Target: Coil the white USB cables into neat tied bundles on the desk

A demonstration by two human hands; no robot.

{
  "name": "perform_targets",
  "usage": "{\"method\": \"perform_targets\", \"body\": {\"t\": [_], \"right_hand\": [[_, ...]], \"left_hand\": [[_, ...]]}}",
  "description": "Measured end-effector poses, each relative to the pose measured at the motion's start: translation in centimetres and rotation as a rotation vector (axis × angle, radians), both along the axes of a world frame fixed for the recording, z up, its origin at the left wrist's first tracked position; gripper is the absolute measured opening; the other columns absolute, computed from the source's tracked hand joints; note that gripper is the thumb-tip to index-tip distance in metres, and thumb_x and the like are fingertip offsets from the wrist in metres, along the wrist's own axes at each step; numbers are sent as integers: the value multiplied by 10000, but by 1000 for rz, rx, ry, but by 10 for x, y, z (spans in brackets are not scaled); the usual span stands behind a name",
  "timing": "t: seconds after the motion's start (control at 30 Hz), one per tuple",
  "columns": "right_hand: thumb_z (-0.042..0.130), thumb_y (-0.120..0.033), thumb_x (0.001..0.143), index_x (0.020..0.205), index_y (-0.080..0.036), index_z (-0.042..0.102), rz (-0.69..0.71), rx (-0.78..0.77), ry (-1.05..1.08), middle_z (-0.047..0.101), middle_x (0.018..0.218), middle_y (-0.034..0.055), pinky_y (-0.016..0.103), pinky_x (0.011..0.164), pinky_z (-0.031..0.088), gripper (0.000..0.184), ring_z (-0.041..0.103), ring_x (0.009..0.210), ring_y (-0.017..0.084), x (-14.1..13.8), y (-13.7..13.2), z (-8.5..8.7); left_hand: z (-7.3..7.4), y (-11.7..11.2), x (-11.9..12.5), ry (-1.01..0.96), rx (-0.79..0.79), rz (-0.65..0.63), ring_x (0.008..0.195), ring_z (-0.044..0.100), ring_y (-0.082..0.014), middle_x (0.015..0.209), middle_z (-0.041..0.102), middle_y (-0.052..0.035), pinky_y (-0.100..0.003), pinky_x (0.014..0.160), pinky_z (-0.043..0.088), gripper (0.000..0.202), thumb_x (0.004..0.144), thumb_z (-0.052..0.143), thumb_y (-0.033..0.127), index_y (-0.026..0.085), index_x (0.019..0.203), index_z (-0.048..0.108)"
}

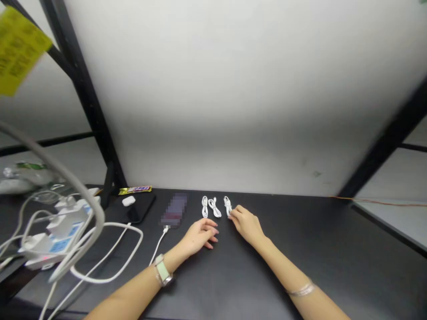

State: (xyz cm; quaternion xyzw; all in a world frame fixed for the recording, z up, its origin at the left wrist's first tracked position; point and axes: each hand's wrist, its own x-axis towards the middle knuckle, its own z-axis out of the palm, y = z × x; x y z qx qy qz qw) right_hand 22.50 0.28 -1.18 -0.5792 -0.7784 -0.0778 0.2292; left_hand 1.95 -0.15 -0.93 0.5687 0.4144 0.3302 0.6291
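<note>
Three cable bundles (214,207) lie 12-to-6; right hand (247,224) pinches rightmost bundle (227,205) at its 11 o'clock; left hand (200,235) half-curled, empty.

A plain white wall (233,89) rises behind the black table (316,249), evenly lit and shaded near its foot. Black slanted struts (86,102) frame it on both sides. A yellow label (18,49) hangs upper left.

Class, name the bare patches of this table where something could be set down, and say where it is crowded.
Bare: the table right of the right hand, out to its edge; also the near middle, this side of the left hand. Crowded: the left end, with power strip, cords, phone, coiled cables.
</note>
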Motion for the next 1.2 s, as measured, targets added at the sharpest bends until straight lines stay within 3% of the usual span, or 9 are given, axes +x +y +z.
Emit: {"method": "perform_targets", "body": {"t": [0.07,0.2,0.37,0.5,0.7,0.9,1.2], "right_hand": [[503,-246,859,915,-238,592,-2,-4,2,562,876,35,211,535,364,105,545,762,157,0,0,-1],[498,-280,858,1152,-198,513,3,67,5,562,1004,107,285,634,427,306,514,898,228,-12,-5,4],[469,-203,867,1120,-173,539,269,31,-154,550,1147,115,404,856,361,264,432,1054,272,-35,-12,8],[422,-125,862,920,-161,588,253,-22,-181,577,978,104,363,786,367,180,464,932,240,-42,-18,7],[480,-212,840,1024,-157,535,141,10,-60,524,951,99,317,730,389,200,478,864,223,-40,-20,2],[459,-239,856,887,-176,529,73,-85,-116,544,885,71,259,624,371,100,528,784,193,-38,-19,0],[429,-236,875,778,-169,493,104,-117,-37,537,761,40,227,516,325,134,533,602,143,-37,-21,-1]], "left_hand": [[1,0,0,9,12,-6,673,630,-161,849,620,-85,-231,477,492,348,664,642,343,133,921,539],[-1,0,1,1,6,-1,654,628,-153,834,617,-78,-226,470,494,345,664,642,343,134,914,529],[-4,2,2,19,-50,31,633,634,-154,813,612,-68,-217,439,493,355,670,645,342,134,914,493],[-5,2,3,41,-56,41,618,635,-152,808,602,-60,-221,434,496,345,698,623,305,121,954,483],[-6,2,3,35,-39,17,631,635,-163,764,593,-46,-236,449,500,370,696,626,333,119,961,482],[-8,2,1,46,12,0,634,630,-163,805,596,-63,-243,447,494,368,690,617,343,125,953,480],[-10,5,2,52,-33,6,624,626,-151,880,599,-95,-232,444,488,370,726,582,346,114,992,471]]}}
